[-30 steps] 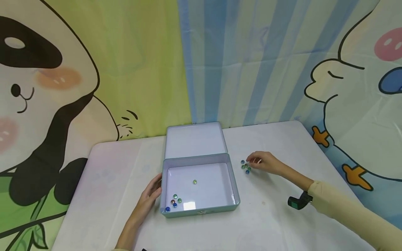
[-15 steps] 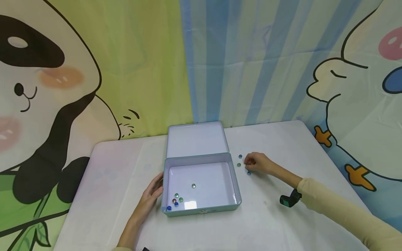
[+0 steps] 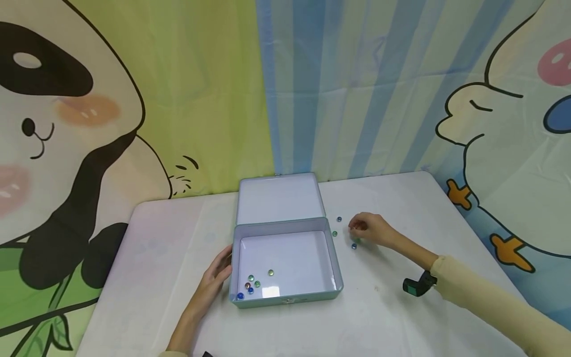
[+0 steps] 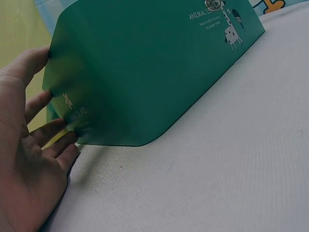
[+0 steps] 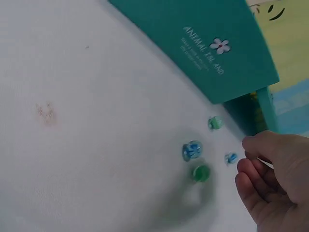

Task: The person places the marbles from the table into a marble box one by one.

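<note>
A green tin box (image 3: 285, 299) lies with its lid (image 3: 281, 198) folded back. Several glass marbles sit inside, among them a yellowish marble (image 3: 270, 272) and a blue marble (image 3: 241, 296). My left hand (image 3: 215, 277) rests against the box's left side; in the left wrist view its fingertips (image 4: 58, 126) touch the green wall. To the right of the box, my right hand (image 3: 372, 229) pinches thumb and fingers together, seemingly on a marble that they mostly hide. Near it on the table lie a green marble (image 5: 215, 123), two blue marbles (image 5: 193, 150) and another green marble (image 5: 200, 173).
The table (image 3: 383, 307) has a white cover. A patterned curtain (image 3: 214, 99) hangs behind it. A black device (image 3: 419, 286) is worn on my right wrist. A small stain (image 5: 46, 113) marks the cloth.
The marbles beside my right hand have spread apart, one blue and one green going towards the box. The yellowish marble inside has rolled nearer the front. My left hand keeps its place on the box.
</note>
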